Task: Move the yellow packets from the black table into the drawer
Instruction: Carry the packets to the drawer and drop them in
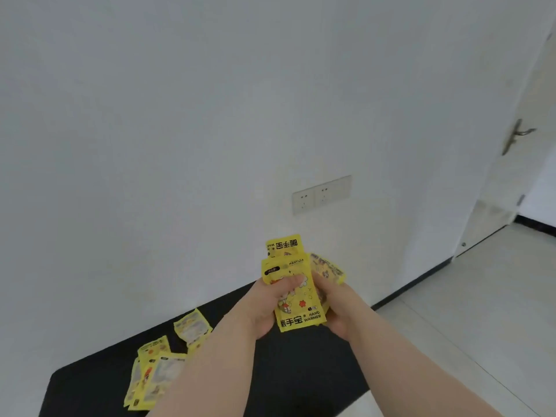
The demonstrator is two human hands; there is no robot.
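Note:
A bunch of yellow packets (296, 284) is held up above the black table (301, 368), gripped from both sides. My left hand (270, 305) clasps the front packet with its thumb across the print. My right hand (337, 308) holds the right side of the bunch. Several more yellow packets (156, 368) lie on the table to the left, partly hidden behind my left forearm. One of these yellow packets (192, 326) lies a little farther back. No drawer is in view.
A white wall rises behind the table, with a double wall socket (321, 194) low on it. An open white door (511, 145) with a metal handle stands at the right. Pale tiled floor (466, 311) stretches right of the table.

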